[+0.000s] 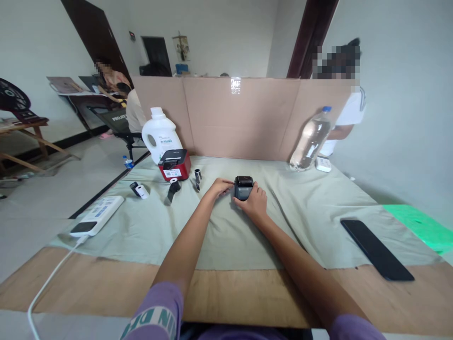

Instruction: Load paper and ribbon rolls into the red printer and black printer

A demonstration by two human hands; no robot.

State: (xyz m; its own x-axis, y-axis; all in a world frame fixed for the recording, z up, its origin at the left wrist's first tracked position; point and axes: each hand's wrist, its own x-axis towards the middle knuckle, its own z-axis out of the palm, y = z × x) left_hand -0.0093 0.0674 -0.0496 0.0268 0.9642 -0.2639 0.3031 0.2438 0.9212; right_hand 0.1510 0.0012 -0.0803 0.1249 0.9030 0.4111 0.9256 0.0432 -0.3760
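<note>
A small dark grey thermal printer (pixel 243 191) with a glossy black lid sits on the cloth in front of me. My right hand (pixel 256 202) grips it, thumb along the front edge and fingers on its right side. My left hand (pixel 222 187) reaches its left side, fingers drawn together and index fingertip against the casing; whatever lies under those fingers is hidden. To the left are a dark roll of labels (pixel 197 178), a roll with a dark unrolled strip (pixel 172 189) and a white roll (pixel 142 191). Behind them stands a red and black printer (pixel 176 165).
A white jug (pixel 162 134) and a clear bottle (pixel 311 141) stand before a cardboard screen (pixel 240 120). A white power bank (pixel 99 217) with a cable lies left, a black phone (pixel 377 250) right. A person (pixel 354 111) is behind the screen; others sit far left.
</note>
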